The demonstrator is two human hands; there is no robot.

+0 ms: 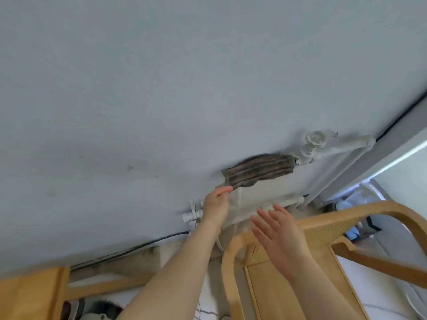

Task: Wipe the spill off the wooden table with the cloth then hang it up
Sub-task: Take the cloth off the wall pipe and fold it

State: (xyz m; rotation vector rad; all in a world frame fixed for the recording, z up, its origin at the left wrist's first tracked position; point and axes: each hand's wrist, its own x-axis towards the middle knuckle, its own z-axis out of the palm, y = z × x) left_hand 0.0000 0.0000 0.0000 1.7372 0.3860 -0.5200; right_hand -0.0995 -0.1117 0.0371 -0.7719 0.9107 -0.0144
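So the cloth (pixel 258 169) is draped over the top of the white radiator (pixel 261 197) against the far wall (pixel 161 88). Its long axis runs along the pipe, from lower left up to the right, and the right end is bunched up next to the valve (pixel 314 139). It's a brownish-grey rag with darker stripes running lengthwise, pretty rumpled. The left hand (pixel 217 202) pinches its lower-left corner between the fingertips. The right hand (pixel 279 234) is off the cloth, holding nothing, with fingers straight and spread over the wooden chair (pixel 323 225).
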